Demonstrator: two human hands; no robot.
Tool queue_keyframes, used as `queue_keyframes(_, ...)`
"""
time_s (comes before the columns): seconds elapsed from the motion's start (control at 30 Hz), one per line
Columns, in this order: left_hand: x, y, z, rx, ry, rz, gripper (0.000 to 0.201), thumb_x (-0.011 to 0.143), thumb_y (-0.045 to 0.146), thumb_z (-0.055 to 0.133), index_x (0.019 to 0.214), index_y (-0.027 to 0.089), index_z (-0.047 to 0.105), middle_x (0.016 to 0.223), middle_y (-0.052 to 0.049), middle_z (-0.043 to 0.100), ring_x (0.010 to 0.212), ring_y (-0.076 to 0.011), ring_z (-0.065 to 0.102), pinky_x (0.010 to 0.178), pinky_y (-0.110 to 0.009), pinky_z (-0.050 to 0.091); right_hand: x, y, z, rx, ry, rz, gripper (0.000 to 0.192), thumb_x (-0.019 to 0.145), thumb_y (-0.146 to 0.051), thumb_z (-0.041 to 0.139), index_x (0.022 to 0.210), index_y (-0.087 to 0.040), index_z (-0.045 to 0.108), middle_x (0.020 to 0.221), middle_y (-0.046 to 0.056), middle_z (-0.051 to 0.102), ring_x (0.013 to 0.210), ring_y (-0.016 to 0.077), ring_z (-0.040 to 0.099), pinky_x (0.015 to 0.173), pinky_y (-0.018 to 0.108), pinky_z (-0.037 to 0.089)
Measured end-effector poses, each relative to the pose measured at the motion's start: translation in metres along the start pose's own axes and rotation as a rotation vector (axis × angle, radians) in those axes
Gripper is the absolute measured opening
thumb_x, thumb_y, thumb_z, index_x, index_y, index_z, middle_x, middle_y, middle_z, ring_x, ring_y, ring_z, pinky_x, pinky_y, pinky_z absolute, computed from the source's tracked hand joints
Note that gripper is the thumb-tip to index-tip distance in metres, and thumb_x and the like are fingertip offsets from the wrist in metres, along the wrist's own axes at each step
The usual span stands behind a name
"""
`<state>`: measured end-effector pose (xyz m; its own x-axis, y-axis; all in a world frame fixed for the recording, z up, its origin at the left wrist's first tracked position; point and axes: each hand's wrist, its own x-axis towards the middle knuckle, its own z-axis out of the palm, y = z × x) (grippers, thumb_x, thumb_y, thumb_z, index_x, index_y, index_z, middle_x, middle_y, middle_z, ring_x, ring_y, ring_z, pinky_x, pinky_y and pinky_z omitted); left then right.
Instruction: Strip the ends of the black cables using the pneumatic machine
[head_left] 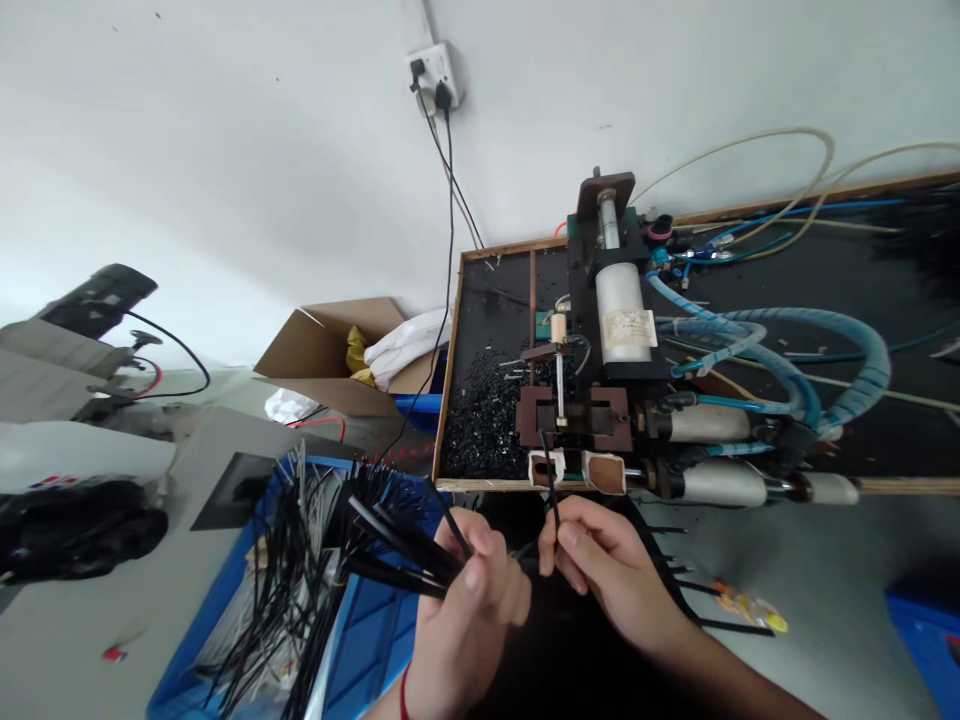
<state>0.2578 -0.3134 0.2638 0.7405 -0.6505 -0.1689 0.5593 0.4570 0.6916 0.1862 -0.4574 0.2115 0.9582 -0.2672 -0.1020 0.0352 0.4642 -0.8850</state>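
Note:
My left hand (469, 610) grips a bundle of thin black cable pieces (397, 545) that fans out to the left. My right hand (600, 565) pinches a single black cable piece (551, 490) between thumb and fingers, its tip pointing up into the slot at the front of a small pneumatic press machine (600, 400). The machine has a white cylinder (621, 312) and brown metal jaws, and sits on a wood-framed black tray (450, 400). Both hands are close together, just in front of the tray's near edge.
A heap of small black offcuts (484, 415) lies in the tray's left part. Blue air hoses (787, 350) loop to the right. A blue bin (247, 610) with several black wires stands at lower left. An open cardboard box (337, 350) and wall socket (435, 70) are behind.

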Motion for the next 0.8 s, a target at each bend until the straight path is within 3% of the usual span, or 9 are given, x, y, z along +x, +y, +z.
queue_keyframes(0.13, 0.0044, 0.0047, 0.0038, 0.004, -0.011, -0.026, 0.013, 0.099, 0.037, 0.074, 0.091, 0.027, 0.070, 0.062, 0.009, 0.022, 0.051, -0.0105, 0.015, 0.051, -0.027, 0.025, 0.0054, 0.0056, 0.0068, 0.155, 0.106, 0.098, 0.035, 0.103, -0.051, 0.067, 0.093, -0.018, 0.068, 0.073, 0.002, 0.073, 0.043, 0.0082, 0.038, 0.048, 0.027, 0.023)
queue_keyframes(0.27, 0.0076, 0.0018, 0.0025, 0.001, -0.030, -0.025, 0.011, 0.099, 0.036, 0.073, 0.093, 0.026, 0.072, 0.062, 0.009, 0.022, 0.051, -0.0100, 0.016, 0.051, -0.026, 0.024, 0.0064, 0.0084, 0.0101, 0.208, 0.158, 0.124, 0.034, 0.101, -0.052, 0.070, 0.096, -0.019, 0.068, 0.072, 0.002, 0.074, 0.044, 0.0099, 0.049, 0.048, 0.024, 0.031)
queue_keyframes(0.47, 0.0073, 0.0002, -0.0009, -0.005, -0.039, -0.013, 0.009, 0.101, 0.033, 0.070, 0.096, 0.026, 0.072, 0.063, 0.009, 0.023, 0.051, -0.0096, 0.017, 0.051, -0.026, 0.024, 0.0028, 0.0055, 0.0068, 0.319, 0.111, 0.147, 0.025, 0.095, -0.041, 0.077, 0.094, -0.016, 0.078, 0.078, 0.006, 0.076, 0.061, 0.0160, 0.067, 0.062, 0.027, 0.050)
queue_keyframes(0.8, 0.0082, 0.0045, 0.0044, 0.034, -0.021, -0.042, 0.014, 0.099, 0.037, 0.074, 0.092, 0.025, 0.072, 0.061, 0.009, 0.024, 0.050, -0.0100, 0.018, 0.052, -0.026, 0.024, 0.0001, 0.0106, 0.0056, 0.464, 0.130, 0.160, 0.017, 0.092, -0.032, 0.081, 0.086, -0.016, 0.077, 0.078, 0.004, 0.076, 0.059, 0.0127, 0.065, 0.060, 0.023, 0.050)
